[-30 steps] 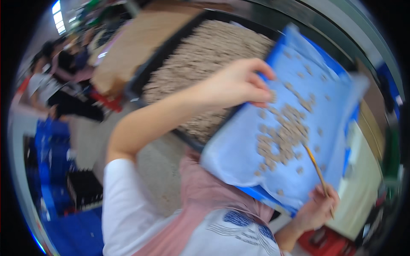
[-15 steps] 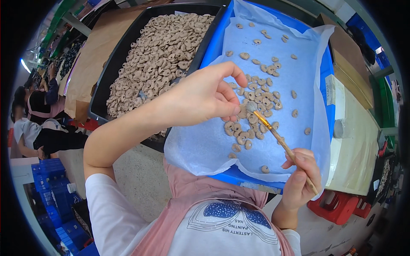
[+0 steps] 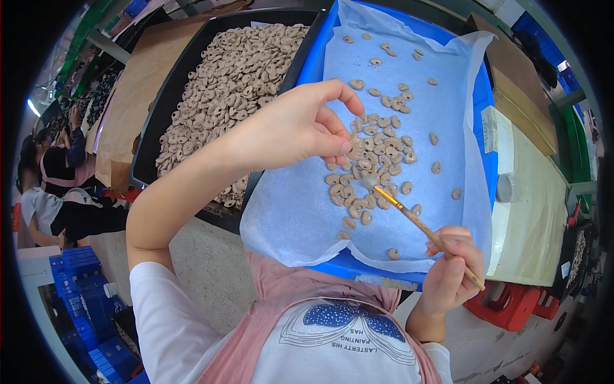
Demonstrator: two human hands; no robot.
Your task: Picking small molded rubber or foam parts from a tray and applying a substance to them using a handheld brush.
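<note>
My right hand (image 3: 453, 267) grips a thin paintbrush (image 3: 412, 219) with a wooden handle, a gold ferrule and greyish bristles. The bristle tip is over small beige-brown pieces with holes (image 3: 391, 152), scattered on white paper (image 3: 297, 211) that lines a blue tray (image 3: 318, 61). Above the left part of this cluster, my left hand (image 3: 307, 125) has thumb and fingers closed on a flat beige-brown piece (image 3: 358, 151) with a ridged look. Its exact shape is hard to separate from the pieces below.
On the left, a black tray (image 3: 167, 86) holds a heap of similar pieces. Brown cardboard (image 3: 134, 96) lies beyond it. Right of the blue tray are a pale board (image 3: 534, 217), a roll of clear tape (image 3: 508, 187) and a red stool (image 3: 506, 308). Another person (image 3: 64, 166) is at far left.
The brush tip has shifted slightly down and left, now apart from the piece in my left hand. My left hand has risen a little with that piece; the whole view has shifted slightly.
</note>
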